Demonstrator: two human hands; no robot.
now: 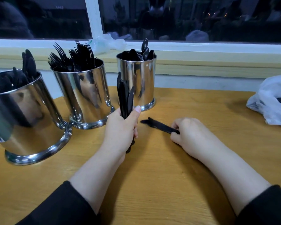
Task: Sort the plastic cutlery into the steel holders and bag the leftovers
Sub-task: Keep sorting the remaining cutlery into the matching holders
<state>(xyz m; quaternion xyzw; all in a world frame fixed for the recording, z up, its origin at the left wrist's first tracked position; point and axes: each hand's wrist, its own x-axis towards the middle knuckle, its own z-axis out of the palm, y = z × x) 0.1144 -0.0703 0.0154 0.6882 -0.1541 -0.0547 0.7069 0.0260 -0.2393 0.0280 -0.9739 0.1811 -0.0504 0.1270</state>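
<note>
My left hand (pixel 122 127) grips an upright bundle of black plastic knives (pixel 125 96), blades up, in front of the steel holders. My right hand (pixel 190 135) pinches the handle end of black knives (pixel 157 125) lying low over the wooden table (pixel 152 184), tips pointing left. Three steel holders stand at the back left: the left holder (pixel 28 119) has knives in it, the middle holder (pixel 84 95) is full of forks, and the right holder (pixel 139 82) carries spoons.
A white plastic bag (pixel 272 101) with black cutlery inside lies at the table's right edge. A crumpled clear bag (pixel 107 43) sits on the window sill behind the holders. The window behind is dark.
</note>
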